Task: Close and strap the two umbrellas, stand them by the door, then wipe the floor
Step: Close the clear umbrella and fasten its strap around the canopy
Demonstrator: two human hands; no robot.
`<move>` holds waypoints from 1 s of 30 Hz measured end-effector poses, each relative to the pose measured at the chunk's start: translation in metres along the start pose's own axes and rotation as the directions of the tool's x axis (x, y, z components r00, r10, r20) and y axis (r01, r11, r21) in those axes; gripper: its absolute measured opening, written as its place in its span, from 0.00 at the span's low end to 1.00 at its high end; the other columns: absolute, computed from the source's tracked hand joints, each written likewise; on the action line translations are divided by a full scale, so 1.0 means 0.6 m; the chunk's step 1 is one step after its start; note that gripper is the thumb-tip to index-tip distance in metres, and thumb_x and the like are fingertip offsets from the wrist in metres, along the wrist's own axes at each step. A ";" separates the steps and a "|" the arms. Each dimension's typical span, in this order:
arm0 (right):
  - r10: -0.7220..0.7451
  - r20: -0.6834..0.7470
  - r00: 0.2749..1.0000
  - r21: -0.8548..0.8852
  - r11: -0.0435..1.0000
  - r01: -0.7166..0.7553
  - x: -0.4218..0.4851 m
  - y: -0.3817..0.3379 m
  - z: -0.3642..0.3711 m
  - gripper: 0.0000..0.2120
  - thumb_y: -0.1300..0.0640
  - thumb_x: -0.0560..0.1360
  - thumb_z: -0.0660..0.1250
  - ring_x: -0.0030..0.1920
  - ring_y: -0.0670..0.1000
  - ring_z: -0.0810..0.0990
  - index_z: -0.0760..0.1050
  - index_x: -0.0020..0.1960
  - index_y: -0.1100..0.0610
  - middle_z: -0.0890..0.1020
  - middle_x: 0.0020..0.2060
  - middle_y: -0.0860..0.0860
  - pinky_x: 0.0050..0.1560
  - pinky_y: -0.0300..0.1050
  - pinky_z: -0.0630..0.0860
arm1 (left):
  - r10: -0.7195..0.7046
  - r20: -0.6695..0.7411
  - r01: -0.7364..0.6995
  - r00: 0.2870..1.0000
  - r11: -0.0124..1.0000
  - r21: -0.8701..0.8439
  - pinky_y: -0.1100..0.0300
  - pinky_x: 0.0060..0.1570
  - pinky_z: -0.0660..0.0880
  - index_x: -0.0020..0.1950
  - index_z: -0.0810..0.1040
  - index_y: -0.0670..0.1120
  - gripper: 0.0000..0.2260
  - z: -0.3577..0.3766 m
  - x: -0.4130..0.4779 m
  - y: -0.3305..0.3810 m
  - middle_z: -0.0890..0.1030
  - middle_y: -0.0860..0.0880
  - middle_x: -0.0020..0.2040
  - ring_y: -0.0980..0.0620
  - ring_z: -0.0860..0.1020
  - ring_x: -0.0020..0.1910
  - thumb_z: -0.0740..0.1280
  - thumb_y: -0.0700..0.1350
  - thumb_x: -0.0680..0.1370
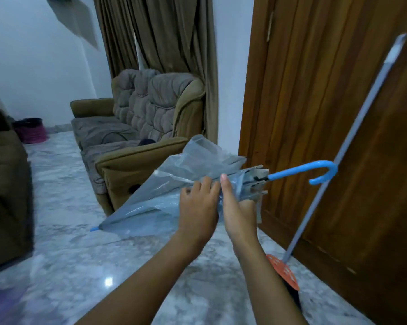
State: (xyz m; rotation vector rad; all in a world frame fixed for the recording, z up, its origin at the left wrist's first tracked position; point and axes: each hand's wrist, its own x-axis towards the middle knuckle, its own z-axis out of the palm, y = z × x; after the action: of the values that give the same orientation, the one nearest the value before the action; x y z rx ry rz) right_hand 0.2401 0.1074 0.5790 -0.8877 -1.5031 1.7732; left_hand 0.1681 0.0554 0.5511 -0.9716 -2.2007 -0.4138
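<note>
Gripping umbrella [146,202] mid-canopy – left hand [197,209] and right hand [239,212] side by side, both curled round folds. Blue handle [298,171] beyond right hand, tip [95,228] beyond left. Probably light; plastic skin soft, slippery, loose – better squeeze near rib ends, where stiffer.

The umbrella [165,184] has a clear greyish plastic canopy, a blue hooked handle [324,171] and a blue tip [95,228]; it is folded shut, yet its panels hang loose and billowing. It lies nearly level in the air above the marble floor [80,266], tip low to the left, handle toward the wooden door [338,113], gripped near the rib ends by the left hand [197,207] and right hand [239,207].
</note>
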 end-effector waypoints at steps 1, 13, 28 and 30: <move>0.020 -0.066 0.998 0.014 1.000 -0.019 -0.004 -0.057 -0.004 0.30 0.32 0.72 0.66 0.44 0.45 0.80 0.75 0.60 0.56 0.83 0.47 0.49 0.37 0.35 0.70 | 0.023 0.014 -0.023 1.000 1.000 -0.017 0.54 0.36 0.71 0.50 0.77 0.48 0.16 -0.047 0.027 0.017 0.78 0.49 0.43 0.47 0.77 0.39 0.75 0.39 0.64; -0.254 -0.229 0.940 -0.174 0.960 0.217 -0.055 -0.532 -0.084 0.10 0.56 0.80 0.65 0.47 0.53 0.82 0.79 0.55 0.62 0.84 0.48 0.55 0.47 0.43 0.77 | 0.034 -0.217 -0.160 0.976 0.787 -0.596 0.55 0.47 0.76 0.57 0.79 0.42 0.15 -0.442 0.243 0.023 0.80 0.46 0.52 0.49 0.78 0.49 0.67 0.49 0.76; -0.380 0.046 0.924 -0.166 0.909 0.383 -0.136 -0.602 -0.123 0.12 0.54 0.79 0.68 0.53 0.50 0.85 0.79 0.60 0.57 0.85 0.53 0.52 0.58 0.50 0.80 | 0.059 0.258 0.211 0.964 0.417 -0.884 0.76 0.40 0.70 0.52 0.82 0.46 0.05 -0.478 0.306 0.022 0.82 0.51 0.45 0.68 0.76 0.35 0.69 0.42 0.77; -0.378 0.043 0.925 -0.109 0.918 0.381 -0.139 -0.602 -0.126 0.13 0.54 0.78 0.69 0.53 0.51 0.85 0.79 0.60 0.58 0.86 0.53 0.53 0.59 0.52 0.80 | 0.086 0.296 0.251 0.951 0.341 -0.906 0.74 0.45 0.71 0.53 0.83 0.47 0.06 -0.485 0.304 0.027 0.83 0.53 0.48 0.68 0.77 0.39 0.68 0.43 0.79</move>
State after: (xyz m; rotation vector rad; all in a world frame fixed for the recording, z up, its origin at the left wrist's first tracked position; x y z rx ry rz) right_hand 0.3663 0.1311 0.9347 -0.5804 -1.6745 1.4275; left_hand 0.2263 0.0084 0.8869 -1.5710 -2.1745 -1.8915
